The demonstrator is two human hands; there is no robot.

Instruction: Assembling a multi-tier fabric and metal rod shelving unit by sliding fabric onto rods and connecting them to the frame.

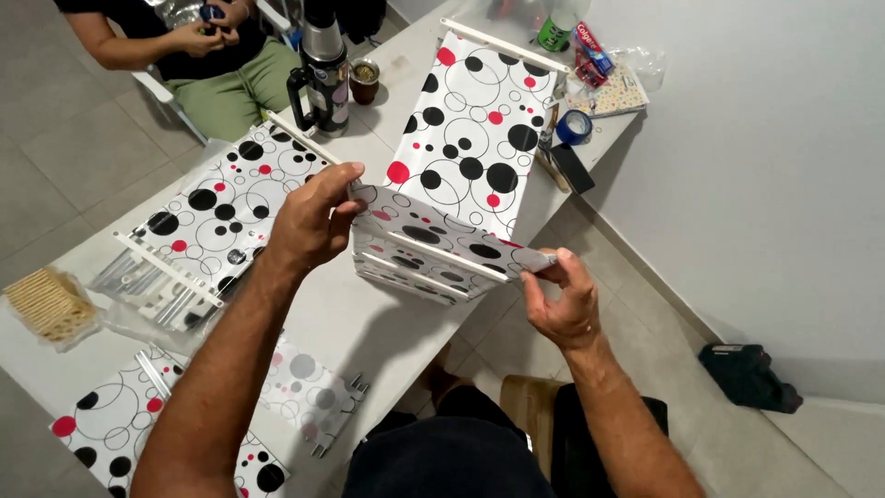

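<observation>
A long folded sheet of white fabric with black and red circles (475,129) stretches across the grey table (341,318), stiffened by white rods. My left hand (313,221) pinches the near fold at its left corner. My right hand (562,300) pinches the same fold at its right corner, beyond the table edge. Both hands hold this near panel (442,242) lifted above several folded layers beneath it.
Two more patterned panels lie on the table, one at the left (221,207) and one at the near left (138,424), beside a bag of metal tubes (152,295). A black thermos (323,69), a cup (365,81), blue tape (573,127) and a crackers pack (51,309) stand around. A seated person (198,46) is opposite.
</observation>
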